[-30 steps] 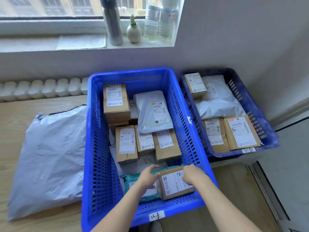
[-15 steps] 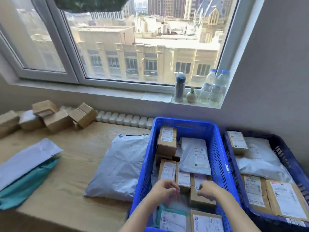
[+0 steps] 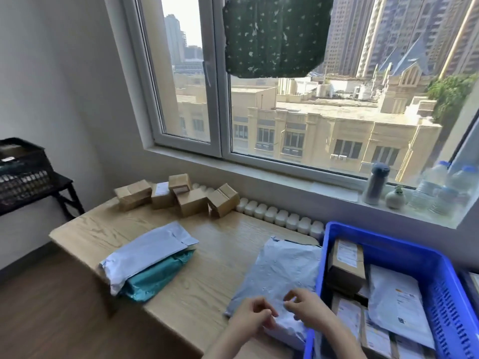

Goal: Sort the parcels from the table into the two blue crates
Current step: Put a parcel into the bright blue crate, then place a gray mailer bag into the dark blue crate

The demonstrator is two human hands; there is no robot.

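- The wooden table (image 3: 215, 257) runs from the person away to the window wall, and the blue crate (image 3: 375, 235), already well filled, stands at its right end.
- The second crate (image 3: 473, 283) shows only as a dark strip at the right edge of the view.
- The grey mailer bag (image 3: 282, 270) lies flat against the left wall of the blue crate. Its long axis points from the table's near edge toward the window, and its near end is directly under both hands.
- Farther left lie a white bag (image 3: 147, 252) on a teal bag (image 3: 155, 278), and behind them small cardboard boxes (image 3: 191, 200), all well apart from the hands.
- The right hand (image 3: 308, 310) is nearer to the crate and hovers with its fingers loosely bent, holding nothing.
- The left hand (image 3: 252, 318) has its fingers curled at the bag's near corner; whether it pinches the bag cannot be told.
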